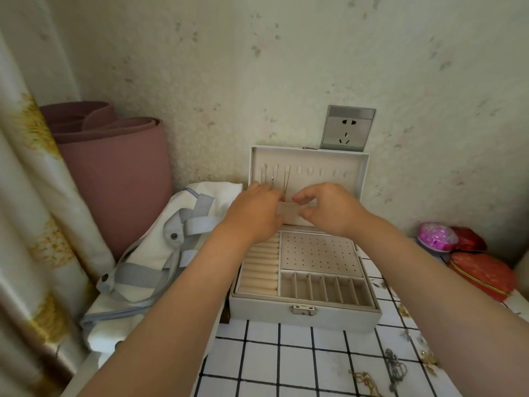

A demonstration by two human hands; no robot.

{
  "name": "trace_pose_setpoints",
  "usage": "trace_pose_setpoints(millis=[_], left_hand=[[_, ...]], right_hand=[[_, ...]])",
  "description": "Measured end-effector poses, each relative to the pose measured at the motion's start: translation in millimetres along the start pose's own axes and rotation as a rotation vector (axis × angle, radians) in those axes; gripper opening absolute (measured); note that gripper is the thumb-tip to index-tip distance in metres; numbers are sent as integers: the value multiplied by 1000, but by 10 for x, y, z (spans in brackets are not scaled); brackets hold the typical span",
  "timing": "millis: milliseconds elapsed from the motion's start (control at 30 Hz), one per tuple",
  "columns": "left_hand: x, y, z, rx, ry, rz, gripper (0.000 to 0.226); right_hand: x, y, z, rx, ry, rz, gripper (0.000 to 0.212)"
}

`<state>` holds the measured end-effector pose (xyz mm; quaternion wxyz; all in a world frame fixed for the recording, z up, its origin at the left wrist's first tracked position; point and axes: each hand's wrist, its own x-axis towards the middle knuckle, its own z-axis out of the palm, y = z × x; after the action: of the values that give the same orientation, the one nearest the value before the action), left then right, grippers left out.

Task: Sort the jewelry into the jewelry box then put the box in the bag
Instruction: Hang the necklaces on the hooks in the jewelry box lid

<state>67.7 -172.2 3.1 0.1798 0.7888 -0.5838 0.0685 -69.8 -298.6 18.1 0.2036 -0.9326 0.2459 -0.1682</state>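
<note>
A grey jewelry box stands open on the checked tablecloth, its lid leaning on the wall. Thin chains hang from hooks inside the lid. Both hands are raised in front of the lid's lower pocket. My left hand has its fingers curled at the pocket's left edge. My right hand pinches thumb and forefinger at the pocket's upper right edge. What lies between the fingertips is too small to make out. A white bag with grey straps lies to the left of the box.
Loose necklaces and small jewelry lie on the cloth at the lower right. Red heart-shaped boxes and a pink item sit at the right. A rolled pink mat stands at the back left beside a curtain. A wall socket is above the lid.
</note>
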Motion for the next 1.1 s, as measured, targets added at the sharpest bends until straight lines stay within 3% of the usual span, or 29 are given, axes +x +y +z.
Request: trace_pose_setpoints(millis=[500,767,967,1100], left_hand=[[-957,889,-86,-343,-150,48,9],[-1448,1178,229,-267,-365,115,13],[-1569,1357,435,-225,-376,184,20],[-1582,1381,515,-163,-369,246,21]], right_hand=[[-1393,-96,-325,103,-213,95,12],[-2106,45,-235,44,-362,201,14],[-2319,99,-144,-47,-521,263,12],[-2322,130,-67,-139,-536,237,14]])
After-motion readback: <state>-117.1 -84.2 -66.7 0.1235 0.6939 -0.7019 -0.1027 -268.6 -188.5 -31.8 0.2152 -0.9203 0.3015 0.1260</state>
